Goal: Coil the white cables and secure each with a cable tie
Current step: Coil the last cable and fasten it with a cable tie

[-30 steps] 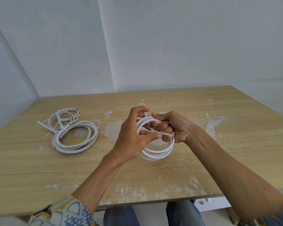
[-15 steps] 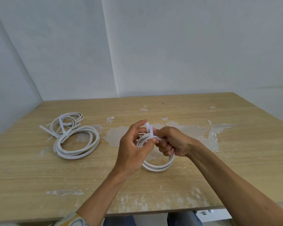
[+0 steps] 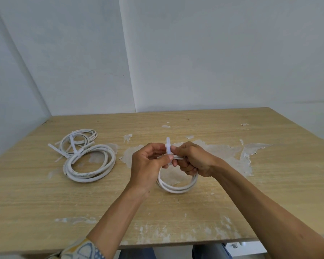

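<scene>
A small white cable coil (image 3: 176, 187) hangs just above the wooden table (image 3: 269, 184) at its middle. My right hand (image 3: 193, 159) grips the coil's top, fingers curled round the strands. A white cable tie (image 3: 168, 147) stands upright across the coil's top, its end sticking up between both hands. My left hand (image 3: 148, 165) pinches the tie between thumb and fingers. The coil's upper part is hidden by my fingers.
Two tied white cable coils lie at the left: a thick one (image 3: 91, 163) and a thinner one (image 3: 79, 140) behind it, their tie tails sticking out. White walls close the table at the back and left. Peeled patches mark the tabletop.
The cable tie went from lying across the coil to standing upright between my hands. Both hands closed in on the coil's top. The camera tilted up.
</scene>
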